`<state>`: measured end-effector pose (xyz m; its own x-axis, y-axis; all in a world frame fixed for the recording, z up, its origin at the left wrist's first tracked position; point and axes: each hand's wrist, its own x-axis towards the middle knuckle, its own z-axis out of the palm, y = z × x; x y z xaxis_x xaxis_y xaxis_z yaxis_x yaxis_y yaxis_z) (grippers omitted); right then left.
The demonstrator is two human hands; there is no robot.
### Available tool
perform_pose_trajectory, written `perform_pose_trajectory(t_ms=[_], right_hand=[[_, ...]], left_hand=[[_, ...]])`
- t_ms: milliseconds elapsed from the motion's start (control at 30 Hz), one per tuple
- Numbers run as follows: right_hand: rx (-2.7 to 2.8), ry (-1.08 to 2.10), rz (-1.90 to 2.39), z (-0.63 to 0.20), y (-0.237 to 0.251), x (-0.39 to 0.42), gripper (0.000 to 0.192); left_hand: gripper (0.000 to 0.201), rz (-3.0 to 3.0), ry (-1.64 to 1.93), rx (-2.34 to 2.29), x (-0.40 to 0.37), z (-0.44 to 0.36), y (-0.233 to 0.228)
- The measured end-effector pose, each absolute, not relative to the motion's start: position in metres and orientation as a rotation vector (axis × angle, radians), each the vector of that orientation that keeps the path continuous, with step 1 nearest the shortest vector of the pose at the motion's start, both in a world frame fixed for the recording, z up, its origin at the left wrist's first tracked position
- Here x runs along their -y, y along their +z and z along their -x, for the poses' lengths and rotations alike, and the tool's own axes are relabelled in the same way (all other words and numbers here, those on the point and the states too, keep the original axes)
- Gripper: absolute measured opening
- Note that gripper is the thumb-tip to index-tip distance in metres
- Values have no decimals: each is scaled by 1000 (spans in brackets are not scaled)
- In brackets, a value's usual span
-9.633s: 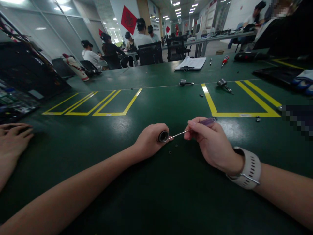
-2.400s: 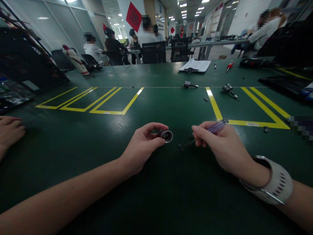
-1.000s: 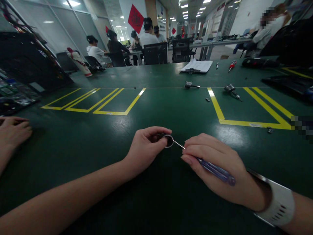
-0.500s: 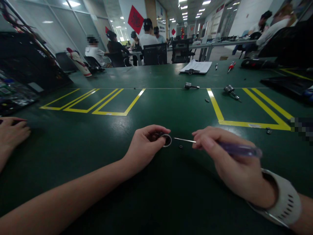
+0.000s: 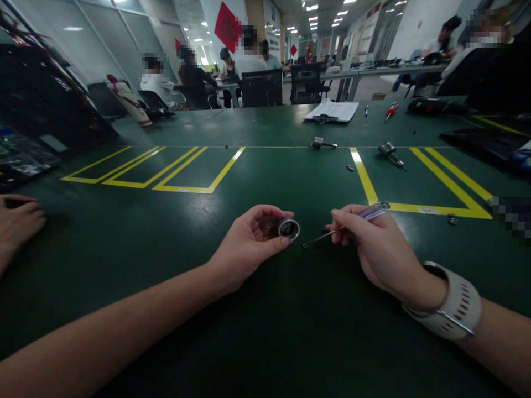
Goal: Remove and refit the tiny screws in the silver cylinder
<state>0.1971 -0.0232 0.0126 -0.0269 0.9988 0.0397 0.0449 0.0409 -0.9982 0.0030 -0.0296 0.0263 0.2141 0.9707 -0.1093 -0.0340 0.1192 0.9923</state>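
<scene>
My left hand (image 5: 253, 240) pinches a small round metal cup-like part (image 5: 289, 229) between thumb and fingers, its open end turned to the right and toward me. Closed round a screwdriver (image 5: 371, 211) with a clear purplish handle, my right hand (image 5: 369, 237) tilts the thin shaft down to the left. The screwdriver's tip is at or very near a tiny dark nut-like piece (image 5: 305, 245) on the green table (image 5: 257, 342); I cannot tell whether they touch. That piece lies just right of and below the metal part.
Two metal parts with shafts, one left (image 5: 322, 142) and one right (image 5: 390, 153), lie farther back. Small dark pieces (image 5: 453, 219) sit near the yellow tape (image 5: 435, 210). A clipboard (image 5: 332, 110) and a red-handled tool (image 5: 391, 111) are beyond. Another person's hand (image 5: 20, 221) rests at left.
The screwdriver has swung from nearly level to tip-down, its tip now by the tiny piece. My right hand has shifted and turned. The metal part's open end now faces me more.
</scene>
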Motion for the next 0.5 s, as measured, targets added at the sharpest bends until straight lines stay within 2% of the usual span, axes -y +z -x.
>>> perform_pose_trajectory(t_ms=[233,500], right_hand=[[1833,776,1225,-194,21,36,28],[1649,763,1175,-193,14,41,22]], left_hand=[[37,-1206,930,-1065,29,1,25],[33,-1159,1043,-1065,27,1,27]])
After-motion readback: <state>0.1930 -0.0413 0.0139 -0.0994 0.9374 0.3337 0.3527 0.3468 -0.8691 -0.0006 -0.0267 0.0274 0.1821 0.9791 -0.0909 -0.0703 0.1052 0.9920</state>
